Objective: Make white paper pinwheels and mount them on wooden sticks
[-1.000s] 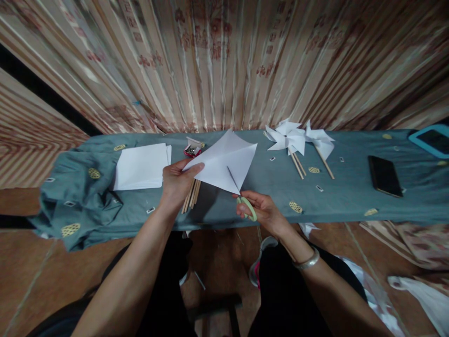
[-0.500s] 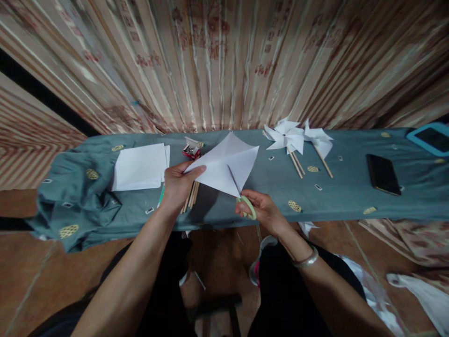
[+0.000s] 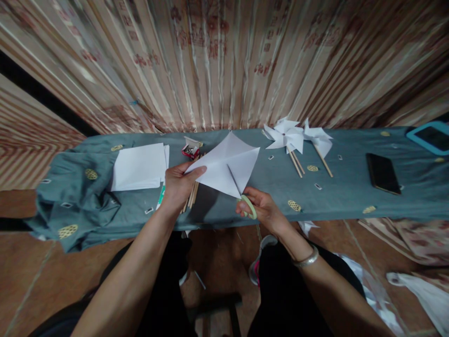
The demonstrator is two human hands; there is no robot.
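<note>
Left hand (image 3: 178, 185) pinches the white paper square (image 3: 226, 168) above the cloth-covered table (image 3: 351, 192). Right hand (image 3: 263, 208) grips green-handled scissors (image 3: 245, 202); blades sit slightly deeper along the corner cut than a second ago; cut advancing.

dim, warm light | wide-angle bowing at edges | corners perhaps slightly blurred

We are pinching a white paper square (image 3: 228, 166) with our left hand (image 3: 178, 185), our right hand (image 3: 263, 208) working green-handled scissors (image 3: 245, 203) into its corner, paper pinwheels (image 3: 298, 138) lying beyond.
</note>
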